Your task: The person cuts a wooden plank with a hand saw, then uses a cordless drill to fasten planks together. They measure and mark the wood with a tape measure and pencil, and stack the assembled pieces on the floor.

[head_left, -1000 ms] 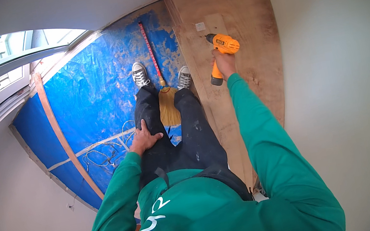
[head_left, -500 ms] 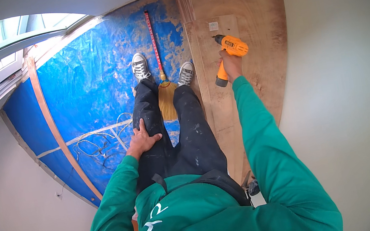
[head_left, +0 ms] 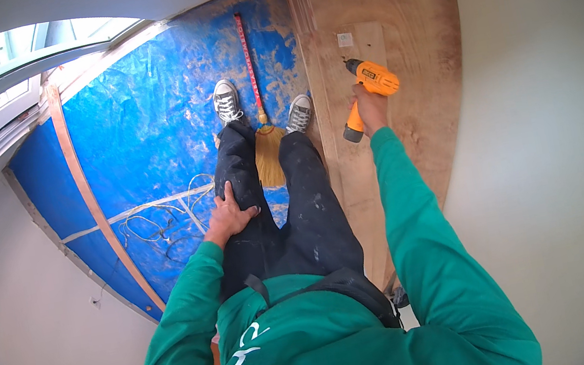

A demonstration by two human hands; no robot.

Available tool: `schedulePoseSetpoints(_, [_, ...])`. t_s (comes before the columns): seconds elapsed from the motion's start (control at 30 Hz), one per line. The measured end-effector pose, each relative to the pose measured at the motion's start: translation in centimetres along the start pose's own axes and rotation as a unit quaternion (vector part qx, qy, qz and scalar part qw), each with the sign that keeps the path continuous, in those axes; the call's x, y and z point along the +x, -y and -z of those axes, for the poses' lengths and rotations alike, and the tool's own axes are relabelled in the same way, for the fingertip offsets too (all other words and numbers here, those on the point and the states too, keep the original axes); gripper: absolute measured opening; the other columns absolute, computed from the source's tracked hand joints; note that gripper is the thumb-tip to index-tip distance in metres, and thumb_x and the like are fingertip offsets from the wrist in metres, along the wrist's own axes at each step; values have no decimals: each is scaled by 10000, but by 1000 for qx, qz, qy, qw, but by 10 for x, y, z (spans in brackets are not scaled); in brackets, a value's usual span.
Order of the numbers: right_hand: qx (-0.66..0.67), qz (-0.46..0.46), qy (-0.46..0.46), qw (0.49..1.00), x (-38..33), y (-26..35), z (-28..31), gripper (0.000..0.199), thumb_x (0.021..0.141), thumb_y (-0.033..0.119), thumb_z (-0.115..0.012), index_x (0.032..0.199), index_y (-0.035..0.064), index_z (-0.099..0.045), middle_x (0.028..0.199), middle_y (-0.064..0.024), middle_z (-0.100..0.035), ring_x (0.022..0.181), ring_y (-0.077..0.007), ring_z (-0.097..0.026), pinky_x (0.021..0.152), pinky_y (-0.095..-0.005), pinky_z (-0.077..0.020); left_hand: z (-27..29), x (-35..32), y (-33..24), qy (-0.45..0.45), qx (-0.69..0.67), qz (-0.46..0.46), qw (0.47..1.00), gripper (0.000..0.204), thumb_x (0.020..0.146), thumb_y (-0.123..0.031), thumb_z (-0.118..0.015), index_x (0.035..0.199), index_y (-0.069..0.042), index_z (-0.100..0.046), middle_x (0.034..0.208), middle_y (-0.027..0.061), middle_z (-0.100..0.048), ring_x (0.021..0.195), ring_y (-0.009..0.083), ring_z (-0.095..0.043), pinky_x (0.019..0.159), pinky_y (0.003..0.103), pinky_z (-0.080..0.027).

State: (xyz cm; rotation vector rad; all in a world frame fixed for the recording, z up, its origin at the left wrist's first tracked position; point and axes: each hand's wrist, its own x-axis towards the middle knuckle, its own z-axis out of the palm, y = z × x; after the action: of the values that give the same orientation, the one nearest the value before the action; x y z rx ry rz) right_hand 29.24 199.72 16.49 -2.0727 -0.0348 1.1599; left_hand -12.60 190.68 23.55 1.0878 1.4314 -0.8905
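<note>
Gripping an orange cordless drill point(head_left: 368, 84) by its handle, the right hand point(head_left: 370, 108) was wrapped tight, the bit aimed at a tall brown plywood panel point(head_left: 395, 15) leaning against the white wall point(head_left: 550, 98). A small pale square plate point(head_left: 345, 39) sat on the panel just beyond the bit; contact between bit and wood could not be told. The left hand point(head_left: 229, 215) lay flat and spread on the left thigh, holding nothing. A broom point(head_left: 264, 136) with a red handle lay between the shoes on the blue tarp point(head_left: 142, 131), loose white cord point(head_left: 166, 220) near the left foot. Judged risks: the unclamped panel could shift under drill pressure, the bit could skate off line, and the cord or broom could trip a stepping foot.
</note>
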Motion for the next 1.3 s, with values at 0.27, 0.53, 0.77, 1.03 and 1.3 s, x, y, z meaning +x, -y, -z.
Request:
schedulePoseSetpoints(0.27, [8, 6, 7, 1000, -7, 2, -2, 212, 943, 68, -690, 1121, 6, -593, 854, -90, -657, 623, -183, -643, 566, -348, -526, 18, -12, -24, -16, 26, 15, 999, 1294, 826, -636, -818, 1743, -143, -49, 1619, 350, -377, 1404, 558, -515, 1153, 553, -470])
schedulePoseSetpoints(0.53, [4, 18, 1, 1000, 0, 4, -3, 202, 939, 84, -705, 1096, 2, -607, 837, -88, -657, 628, -191, -655, 590, -357, -550, 22, -8, -28, -23, 55, 26, 998, 1297, 833, -629, -819, 1741, -119, -47, 1599, 342, -399, 1396, 530, -532, 1152, 531, -476])
schedulePoseSetpoints(0.77, [-29, -6, 11, 1000, -3, 8, -7, 176, 937, 68, -690, 1084, 7, -615, 837, -81, -657, 620, -187, -650, 580, -357, -541, 28, -5, -32, -17, 44, 24, 999, 1284, 825, -609, -829, 1738, -104, -81, 1589, 343, -405, 1383, 525, -544, 1151, 525, -478])
schedulePoseSetpoints(1.03, [15, -5, -22, 1000, -11, 15, -16, 195, 937, 53, -681, 1106, 5, -598, 902, -90, -649, 618, -186, -637, 582, -360, -541, 35, -3, -33, -13, 40, 23, 999, 1280, 826, -597, -830, 1735, -92, -85, 1592, 358, -396, 1382, 530, -545, 1153, 523, -477])
schedulePoseSetpoints(1.3, [-44, 1, -5, 999, -5, 20, -12, 177, 945, 47, -656, 1106, 1, -598, 854, -82, -641, 619, -189, -635, 590, -374, -545, 33, -2, -32, -20, 47, 11, 999, 1285, 827, -599, -832, 1733, -82, -81, 1584, 359, -401, 1379, 526, -549, 1154, 511, -481])
